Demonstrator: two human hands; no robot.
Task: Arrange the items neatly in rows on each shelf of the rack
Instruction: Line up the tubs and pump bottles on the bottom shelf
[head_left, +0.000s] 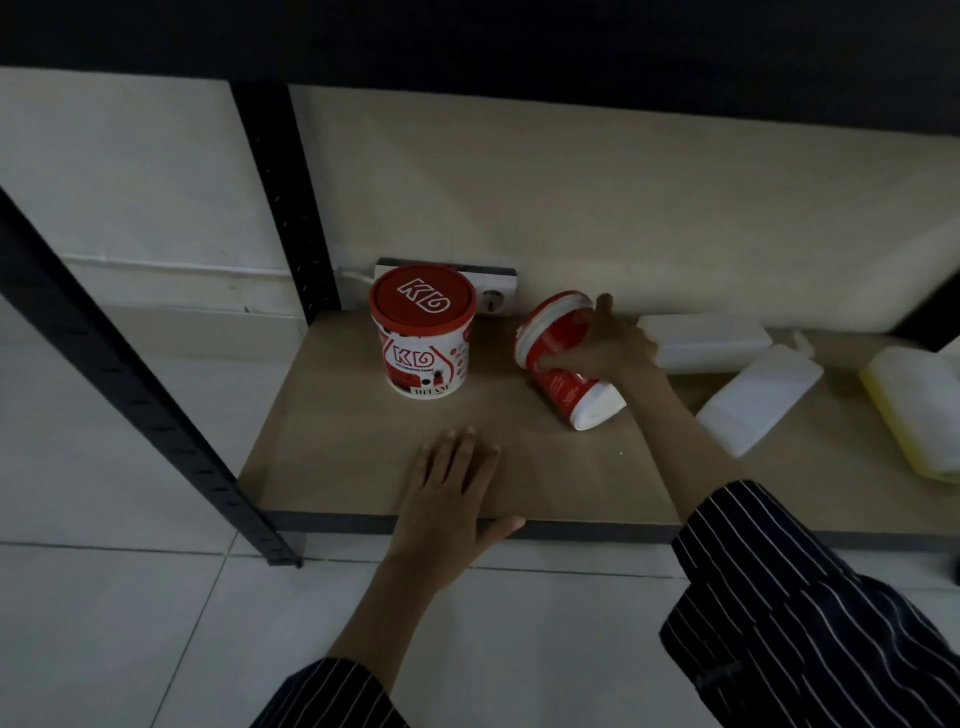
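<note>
Striped sleeves sit closest, the left sleeve (332, 696) at 6 o'clock and the right sleeve (779, 597) at 4 o'clock. The left hand (452, 499) lies flat on the shelf board (337, 441). Its fingers are straight and close together, and they point to 12 o'clock. Its thumb sticks out to 3 o'clock along the front edge (332, 522) of the board.

The right hand (608, 345) reaches in from 4 o'clock. It holds the tipped paint tub (571, 384) near the lid end, with the thumb and fingers curled around it and one finger poking up. This tub leans, with its red lid toward 11 o'clock and its white bottom toward 5 o'clock. I cannot tell if the bottom touches the board.

At 9 o'clock from it, a small gap away, stands the upright paint tub (423, 332). It is near the back left corner of the board. A white power strip (498, 291) rests against the wall just behind it.

At 3 o'clock from the right hand lie two white jugs, the back jug (706, 338) and the front jug (758, 400). A yellowish jug (909, 415) lies past them by the picture's right edge.

Bare board runs from the upright tub forward to the front edge, and between the two hands. A black front post (130, 374) and a back post (291, 208) close in the left side. The dark upper shelf (467, 31) hangs over the top. White floor tiles (130, 623) lie below the front edge.
</note>
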